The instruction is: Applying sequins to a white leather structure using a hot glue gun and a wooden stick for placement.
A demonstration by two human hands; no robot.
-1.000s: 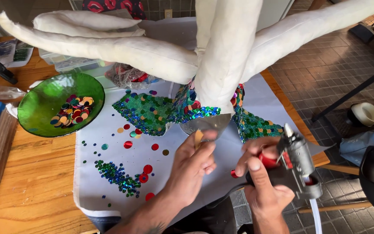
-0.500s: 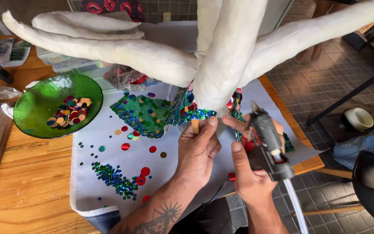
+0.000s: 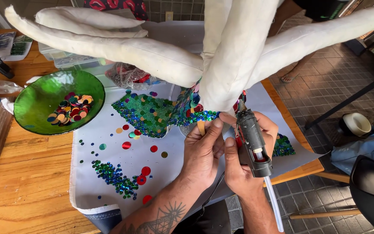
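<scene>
Right, right hand (image 3: pixel 243 167) has its grip closed on a dark glue gun (image 3: pixel 253 141), nozzle up at the sequined base of the white padded branch form (image 3: pixel 232 65). Left hand (image 3: pixel 202 151) pinches a small wooden stick (image 3: pixel 201 127) against that base. Beyond, on the counter (image 3: pixel 27 182): loose sequins (image 3: pixel 128 141) on white sheet (image 3: pixel 109 160), green bowl (image 3: pixel 37 104) of sequins.

The left hand (image 3: pixel 202 149) is pinching with its fingers curled, touching the right hand (image 3: pixel 243 162), which is gripping closed just beside it.
</scene>
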